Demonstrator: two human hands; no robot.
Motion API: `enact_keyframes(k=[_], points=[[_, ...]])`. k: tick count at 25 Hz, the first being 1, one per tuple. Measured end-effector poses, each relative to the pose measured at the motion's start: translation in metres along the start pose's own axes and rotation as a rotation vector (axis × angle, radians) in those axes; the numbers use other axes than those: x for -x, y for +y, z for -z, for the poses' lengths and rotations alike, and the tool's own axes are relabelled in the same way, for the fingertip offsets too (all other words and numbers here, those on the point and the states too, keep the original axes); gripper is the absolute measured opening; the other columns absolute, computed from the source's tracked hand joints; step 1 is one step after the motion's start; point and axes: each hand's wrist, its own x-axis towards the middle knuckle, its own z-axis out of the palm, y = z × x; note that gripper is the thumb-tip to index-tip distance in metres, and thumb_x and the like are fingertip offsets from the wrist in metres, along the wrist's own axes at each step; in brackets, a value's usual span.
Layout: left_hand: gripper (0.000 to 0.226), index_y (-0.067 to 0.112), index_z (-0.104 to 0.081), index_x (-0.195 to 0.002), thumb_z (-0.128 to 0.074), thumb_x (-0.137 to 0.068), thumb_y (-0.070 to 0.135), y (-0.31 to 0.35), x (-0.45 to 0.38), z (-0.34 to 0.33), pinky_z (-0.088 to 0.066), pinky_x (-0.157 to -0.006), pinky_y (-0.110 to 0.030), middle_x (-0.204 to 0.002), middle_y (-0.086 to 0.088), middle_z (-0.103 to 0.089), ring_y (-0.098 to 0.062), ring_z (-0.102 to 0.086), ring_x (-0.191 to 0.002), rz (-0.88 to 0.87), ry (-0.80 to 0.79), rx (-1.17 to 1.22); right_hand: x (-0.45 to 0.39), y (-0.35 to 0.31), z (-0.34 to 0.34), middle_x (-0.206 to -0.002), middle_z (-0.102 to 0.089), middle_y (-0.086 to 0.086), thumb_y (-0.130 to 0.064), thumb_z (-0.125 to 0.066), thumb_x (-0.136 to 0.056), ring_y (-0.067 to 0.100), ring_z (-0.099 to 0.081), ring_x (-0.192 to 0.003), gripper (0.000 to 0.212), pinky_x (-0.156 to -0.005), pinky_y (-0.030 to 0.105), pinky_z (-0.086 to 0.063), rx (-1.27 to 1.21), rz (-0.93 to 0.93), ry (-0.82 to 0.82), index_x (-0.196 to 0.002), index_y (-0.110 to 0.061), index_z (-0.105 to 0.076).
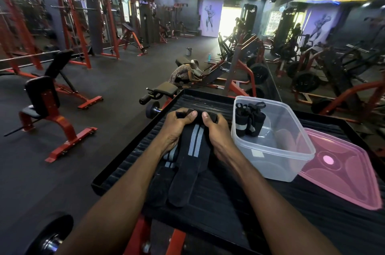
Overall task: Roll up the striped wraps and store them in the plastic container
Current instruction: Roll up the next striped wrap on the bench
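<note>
At frame centre, the left hand (176, 127) and right hand (216, 129) pinched the far end of the soft, light black grey-striped elastic wrap (192, 150); the clear plastic container (277, 150) stood just right.

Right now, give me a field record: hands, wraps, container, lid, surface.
left hand: grips far end of the striped wrap
right hand: grips the same end, thumb on top
striped wrap: flat, unrolled toward the person, roll just starting at far end
second wrap: partly under the first, unrolled
plastic container: open, right of the hands
rolled wraps: two, upright in the container's far left corner
pink lid: off, lying right of the container
tray: black, ribbed, holds everything
</note>
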Motion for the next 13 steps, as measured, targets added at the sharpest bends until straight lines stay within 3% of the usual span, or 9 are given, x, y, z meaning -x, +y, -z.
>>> enact_keyframes(k=[2,4,6,10,13], points=[[0.042,-0.015,-0.063,-0.109,-0.074,-0.086,0.019,-0.001,-0.0008,0.0005,-0.052,-0.1,-0.05,-0.114,-0.033,-0.067,-0.039,-0.066,-0.102,0.048,-0.025,0.079,0.0006,0.0001,-0.0002,-0.107,-0.073,0.006,-0.024,-0.062,-0.096,0.022,-0.07,-0.102,0.017,-0.096,0.047,-0.055,0.02,0.032,0.007,-0.111,-0.016,-0.062],[0.056,-0.016,-0.061,-0.114,-0.078,-0.082,0.027,-0.0009,-0.0009,0.001,-0.052,-0.1,-0.051,-0.116,-0.033,-0.066,-0.041,-0.067,-0.105,0.072,-0.043,0.098,0.0023,-0.002,-0.0014,-0.109,-0.071,0.009,-0.015,-0.061,-0.097,0.026,-0.068,-0.106,0.014,-0.097,0.045,-0.054,0.011,0.051,-0.007,-0.11,-0.013,-0.059],[0.045,-0.012,-0.064,-0.112,-0.075,-0.085,0.024,-0.003,-0.0027,0.003,-0.052,-0.099,-0.053,-0.114,-0.032,-0.068,-0.041,-0.067,-0.103,0.054,-0.026,0.065,0.0035,-0.004,-0.0028,-0.111,-0.071,0.01,-0.013,-0.062,-0.096,0.029,-0.067,-0.108,0.015,-0.096,0.044,-0.055,-0.075,0.025,-0.018,-0.111,-0.013,-0.058],[0.013,0.002,-0.07,-0.1,-0.067,-0.091,0.011,-0.0022,-0.0011,0.0033,-0.057,-0.091,-0.046,-0.1,-0.021,-0.073,-0.033,-0.069,-0.093,0.002,-0.025,0.0,0.0026,-0.0041,-0.003,-0.109,-0.074,0.004,-0.031,-0.061,-0.097,0.021,-0.071,-0.103,0.017,-0.096,0.045,-0.055,-0.106,-0.044,-0.014,-0.11,-0.019,-0.063],[0.018,-0.002,-0.067,-0.106,-0.067,-0.09,0.008,-0.0014,-0.0006,0.0028,-0.059,-0.086,-0.04,-0.103,-0.02,-0.072,-0.03,-0.07,-0.094,0.014,-0.077,0.062,0.0014,-0.0024,-0.0015,-0.109,-0.073,0.008,-0.024,-0.06,-0.098,0.025,-0.07,-0.103,0.015,-0.097,0.05,-0.055,-0.057,0.004,0.023,-0.111,-0.016,-0.063]])
